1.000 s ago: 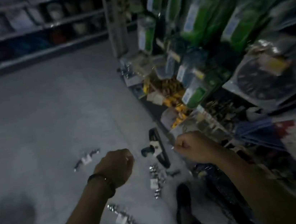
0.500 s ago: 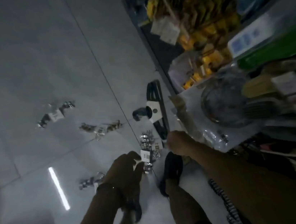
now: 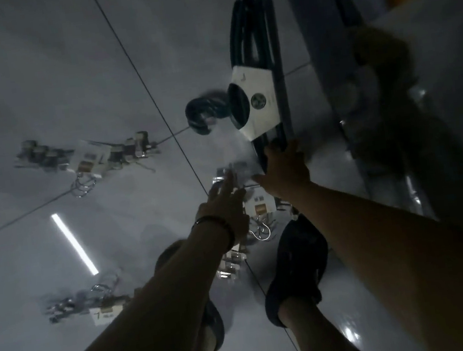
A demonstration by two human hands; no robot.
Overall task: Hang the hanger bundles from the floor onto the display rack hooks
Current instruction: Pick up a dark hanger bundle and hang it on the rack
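Lying on the floor (image 3: 62,65) beside the rack base (image 3: 320,31), the black hanger bundle (image 3: 255,54) is at pickup stage: right hand (image 3: 283,174) fingers touch its lower end, grip not confirmable, left hand (image 3: 222,206) fingers spread, holding nothing; the next move likely requires a firm grasp and lift.

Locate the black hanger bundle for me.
Head view, right of centre: the black hanger bundle lies on the floor, its near end at the right hand.
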